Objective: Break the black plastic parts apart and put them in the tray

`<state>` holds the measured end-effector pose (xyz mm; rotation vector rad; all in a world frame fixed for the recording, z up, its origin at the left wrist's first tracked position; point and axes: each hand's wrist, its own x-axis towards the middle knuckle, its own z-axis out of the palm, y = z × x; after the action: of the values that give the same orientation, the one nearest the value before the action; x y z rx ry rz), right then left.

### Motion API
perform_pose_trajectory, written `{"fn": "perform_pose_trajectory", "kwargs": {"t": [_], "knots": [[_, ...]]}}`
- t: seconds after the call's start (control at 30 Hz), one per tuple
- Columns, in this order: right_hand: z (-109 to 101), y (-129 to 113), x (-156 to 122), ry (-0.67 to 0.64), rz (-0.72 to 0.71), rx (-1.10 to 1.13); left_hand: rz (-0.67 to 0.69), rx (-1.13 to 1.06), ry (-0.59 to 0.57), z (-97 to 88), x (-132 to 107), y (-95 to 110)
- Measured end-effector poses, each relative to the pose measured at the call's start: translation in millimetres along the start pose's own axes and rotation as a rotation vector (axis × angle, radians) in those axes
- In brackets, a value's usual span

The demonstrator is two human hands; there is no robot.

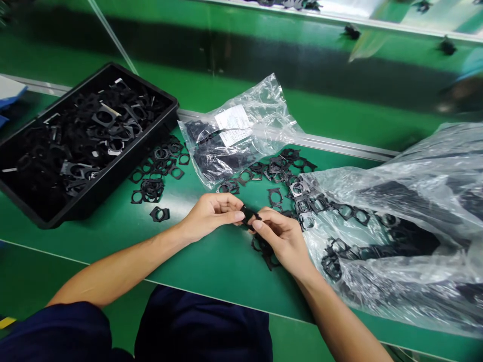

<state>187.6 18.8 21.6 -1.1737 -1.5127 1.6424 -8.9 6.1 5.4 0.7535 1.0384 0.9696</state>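
A small black plastic part [248, 215] is pinched between my two hands above the green table. My left hand [212, 213] grips its left end with thumb and fingers. On its other end, the thumb and fingers of my right hand [282, 234] are closed. The part's full shape is partly covered by my fingers. Beneath my right hand lie several loose black ring-shaped parts [266, 254]. More black frames with round holes [277, 168] are heaped behind my hands. One separate black part [160, 214] rests left of my left hand.
A black bin [88, 201] full of black parts stands at the left. A clear bag [264, 108] with a white label [233, 124] lies at the back. At the right, a large open plastic bag [396, 286] spills parts onto the table [211, 261]. A raised shelf edge [339, 22] runs behind.
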Motion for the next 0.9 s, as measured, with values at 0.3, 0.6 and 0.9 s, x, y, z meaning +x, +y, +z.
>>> {"fn": "perform_pose_trajectory", "kwargs": {"t": [0.3, 0.6, 0.9], "knots": [[2.2, -0.6, -3.0, 0.062, -0.035, 0.017, -0.114, -0.082, -0.107, -5.3, 2.3, -3.4], [-1.2, 1.8, -0.5, 0.019, 0.104, 0.065, -0.176, 0.088, -0.229, -15.4, 1.1, 3.4], [-1.4, -3.3, 1.1, -0.018, 0.113, 0.139, -0.127, 0.018, -0.203, -11.1, 0.2, 4.2]]}}
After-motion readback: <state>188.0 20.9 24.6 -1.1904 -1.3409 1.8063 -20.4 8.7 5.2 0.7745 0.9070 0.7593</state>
